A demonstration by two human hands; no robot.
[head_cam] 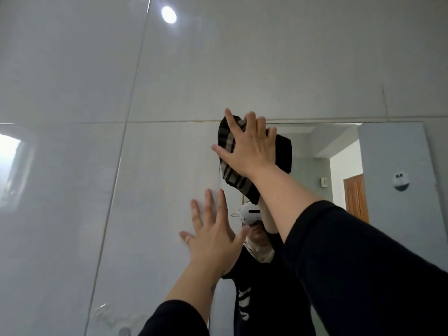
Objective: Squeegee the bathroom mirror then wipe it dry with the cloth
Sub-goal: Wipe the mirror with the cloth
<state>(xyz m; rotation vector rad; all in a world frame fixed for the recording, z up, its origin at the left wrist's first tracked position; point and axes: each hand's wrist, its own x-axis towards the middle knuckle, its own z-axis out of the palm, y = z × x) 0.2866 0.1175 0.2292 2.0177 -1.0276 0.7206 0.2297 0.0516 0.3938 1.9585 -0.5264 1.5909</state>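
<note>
A person's left hand braces, fingers spread and empty, on the wall tile beside the mirror; higher, the right hand, splayed flat, presses the striped cloth into the mirror's top-left corner, unwiped glass extending rightward.

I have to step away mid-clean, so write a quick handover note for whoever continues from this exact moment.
Right hand: fingers spread, pressing the dark striped cloth flat against the mirror at its top left corner.
Left hand: open and empty, palm braced on the tiled wall right beside the mirror's left edge.
Squeegee: not in view.
Done: the cloth wipe is under way at the top corner; whether squeegeeing was finished cannot be told.
Left: wipe the rest of the mirror dry, rightward and downward.
</note>
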